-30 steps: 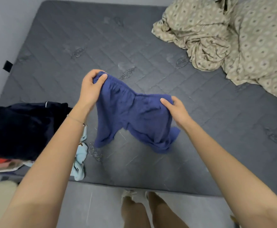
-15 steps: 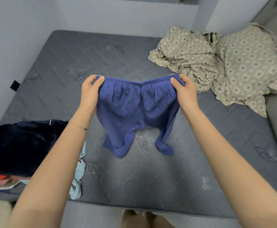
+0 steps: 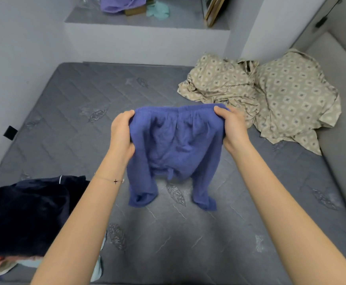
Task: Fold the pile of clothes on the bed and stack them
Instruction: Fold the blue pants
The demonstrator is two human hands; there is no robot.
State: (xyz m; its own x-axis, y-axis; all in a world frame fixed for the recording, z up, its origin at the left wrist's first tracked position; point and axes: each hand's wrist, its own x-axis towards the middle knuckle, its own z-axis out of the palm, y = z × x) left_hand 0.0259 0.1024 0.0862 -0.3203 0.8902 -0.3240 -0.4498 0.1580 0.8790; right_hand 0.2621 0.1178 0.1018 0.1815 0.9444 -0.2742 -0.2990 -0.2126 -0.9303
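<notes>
At the lower left of the frame a pile of clothes lay on the near corner of the grey mattress. A dark navy garment was on top, and red and pale blue cloth showed under its lower edge. Right of it, near the middle of the frame, the left hand gripped the left end of the waistband of a pair of blue shorts, its fingers curled round the bunched cloth. A thin bracelet sat on that wrist. The shorts hung over the middle of the mattress, the waistband stretched level between the 2 hands and the 2 legs dangling below. Whether the leg ends touched the mattress could not be told. The right hand pinched the right end of the waistband, thumb on top. At the upper right a crumpled beige patterned sheet lay on the far corner of the mattress.
</notes>
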